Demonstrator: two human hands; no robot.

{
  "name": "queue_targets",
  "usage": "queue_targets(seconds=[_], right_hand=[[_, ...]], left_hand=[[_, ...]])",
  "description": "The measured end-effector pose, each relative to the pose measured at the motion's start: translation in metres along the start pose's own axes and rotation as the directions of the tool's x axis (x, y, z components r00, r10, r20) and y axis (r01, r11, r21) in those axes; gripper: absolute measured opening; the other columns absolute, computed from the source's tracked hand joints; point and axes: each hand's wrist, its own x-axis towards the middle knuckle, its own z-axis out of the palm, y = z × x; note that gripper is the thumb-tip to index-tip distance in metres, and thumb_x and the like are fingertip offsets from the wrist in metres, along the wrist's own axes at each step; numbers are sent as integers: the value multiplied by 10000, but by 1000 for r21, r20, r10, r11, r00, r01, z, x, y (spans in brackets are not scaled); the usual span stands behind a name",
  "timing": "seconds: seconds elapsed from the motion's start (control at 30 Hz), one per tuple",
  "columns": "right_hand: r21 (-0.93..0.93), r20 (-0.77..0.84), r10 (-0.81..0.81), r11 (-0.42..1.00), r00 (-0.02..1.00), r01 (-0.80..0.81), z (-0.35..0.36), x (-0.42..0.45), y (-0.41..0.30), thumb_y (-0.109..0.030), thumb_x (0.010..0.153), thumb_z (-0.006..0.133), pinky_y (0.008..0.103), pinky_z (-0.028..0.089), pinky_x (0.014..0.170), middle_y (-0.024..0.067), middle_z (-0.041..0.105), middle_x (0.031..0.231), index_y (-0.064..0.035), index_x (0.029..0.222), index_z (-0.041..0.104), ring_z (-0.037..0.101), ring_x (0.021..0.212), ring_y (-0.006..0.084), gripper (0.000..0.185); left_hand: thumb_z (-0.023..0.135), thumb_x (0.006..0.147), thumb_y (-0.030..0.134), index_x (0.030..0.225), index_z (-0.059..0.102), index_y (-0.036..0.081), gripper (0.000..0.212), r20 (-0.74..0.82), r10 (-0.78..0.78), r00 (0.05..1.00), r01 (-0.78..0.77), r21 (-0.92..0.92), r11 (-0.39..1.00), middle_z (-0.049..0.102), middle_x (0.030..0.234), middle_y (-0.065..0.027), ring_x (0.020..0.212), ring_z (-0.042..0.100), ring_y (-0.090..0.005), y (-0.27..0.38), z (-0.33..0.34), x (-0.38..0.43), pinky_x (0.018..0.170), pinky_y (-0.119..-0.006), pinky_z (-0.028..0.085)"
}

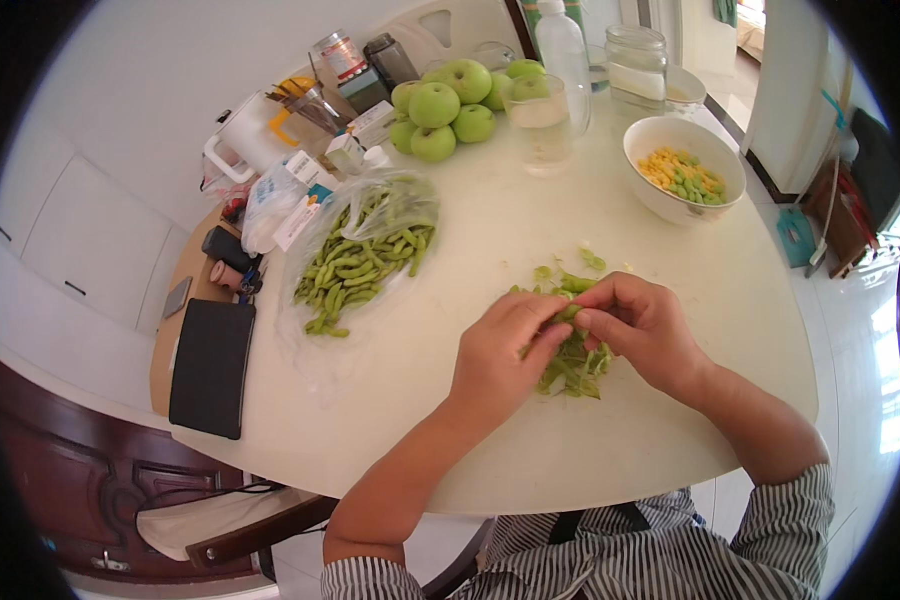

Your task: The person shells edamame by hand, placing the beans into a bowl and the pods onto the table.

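My left hand (501,346) and my right hand (639,330) meet above a heap of empty green pod shells (576,375). Between their fingertips both hold one green soybean pod (568,313). A few shells and scraps lie on the table just beyond the fingers. To the left, a clear plastic bag (360,225) lies spread out with many unshelled soybean pods (352,270) in and on it. At the back right stands a white bowl (645,196) that holds yellow corn kernels (664,163) and shelled green beans (696,185).
Green apples (433,105) are heaped at the back of the pale table (390,450). Beside them stand a glass pitcher of liquid (540,139), a plastic bottle (560,45) and a glass jar (636,75). A white kettle (247,135), small boxes and a black tablet case (211,367) are at the left.
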Motion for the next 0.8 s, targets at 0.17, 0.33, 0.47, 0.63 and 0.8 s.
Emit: queue_targets(seconds=[0.17, 0.33, 0.47, 0.63, 0.8], right_hand=[[-14, -91, -42, 999, 995, 41, 5, -2, 5, -62, 859, 572, 204, 459, 596, 32, 603, 767, 32, 932, 577, 566, 677, 67, 119], [-111, -94, -11, 994, 995, 1, 5, -4, 1, -36, 862, 547, 194, 439, 572, 18, 588, 736, 30, 932, 570, 554, 665, 59, 99], [-73, -107, -29, 997, 994, 21, 12, -4, 5, -5, 855, 532, 173, 408, 544, 1, 566, 708, 21, 894, 563, 518, 631, 34, 57], [-166, -119, -65, 985, 991, 45, 8, -4, 10, 9, 823, 547, 165, 382, 511, -21, 531, 681, 12, 834, 546, 461, 586, 10, 12], [-288, -138, -125, 954, 983, 81, 9, -7, 6, 28, 796, 553, 166, 363, 475, -30, 504, 651, 1, 773, 516, 432, 546, 5, 52]], left_hand=[[702, 665, 32, 947, 613, 19, 296, -16, 441, 897, -388, 447, 806, 593, 864, -104, 707, 605, -209, -2, 0, -1, 569, -282, 509], [675, 638, 33, 920, 607, -16, 294, -18, 584, 812, -462, 592, 661, 573, 831, -83, 655, 588, -189, -3, -1, -2, 525, -271, 487], [636, 667, 23, 907, 612, -28, 247, 13, 628, 778, -484, 648, 588, 554, 808, -74, 622, 573, -171, -2, -1, -5, 501, -250, 480], [627, 681, 25, 905, 611, -33, 232, 37, 597, 801, -471, 654, 591, 533, 767, -60, 599, 554, -159, 0, 4, -8, 486, -243, 473], [627, 686, 14, 905, 607, -51, 229, 62, 592, 804, -474, 668, 574, 521, 751, -51, 592, 542, -147, 6, 5, -11, 473, -233, 461]])
